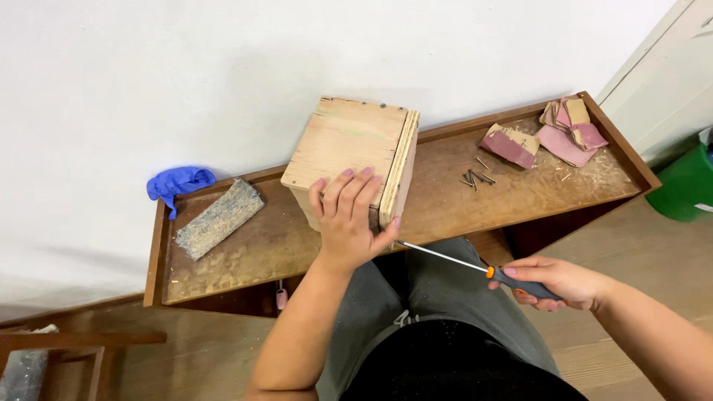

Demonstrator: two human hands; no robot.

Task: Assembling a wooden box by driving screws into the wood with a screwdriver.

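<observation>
A plywood box (pixel 349 145) stands on a low wooden shelf (pixel 475 197) against the white wall. My left hand (pixel 347 215) rests over the box's near corner, fingers spread on its top and thumb at the edge of the side panel. My right hand (pixel 557 282) grips the dark handle of a long screwdriver (pixel 445 256). Its thin metal shaft points left, and the tip meets the lower near edge of the box beside my left thumb.
Several loose screws (pixel 477 178) lie on the shelf right of the box. Torn pieces of reddish sandpaper (pixel 564 134) sit at the right end. A grey sanding block (pixel 217 217) and a blue glove (pixel 178 182) lie at the left. A green bin (pixel 687 186) stands far right.
</observation>
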